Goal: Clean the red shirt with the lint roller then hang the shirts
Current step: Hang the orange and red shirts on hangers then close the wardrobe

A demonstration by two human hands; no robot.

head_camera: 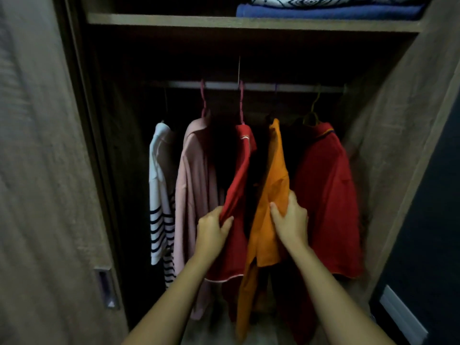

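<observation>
Inside a dark wardrobe, a red shirt with white piping [242, 170] hangs from a pink hanger on the rail [249, 85]. My left hand [212, 231] pinches its front edge at about mid height. Beside it on the right hangs an orange shirt [271, 195], and my right hand [290, 220] grips its fabric. A second red shirt [326, 195] hangs at the far right on a yellow-green hanger. No lint roller is in view.
A pink shirt [194, 183] and a white shirt with dark stripes [159, 195] hang to the left. A shelf [249, 22] above holds folded blue and patterned cloth. The sliding door [44, 170] stands at the left, the wardrobe wall [398, 145] at the right.
</observation>
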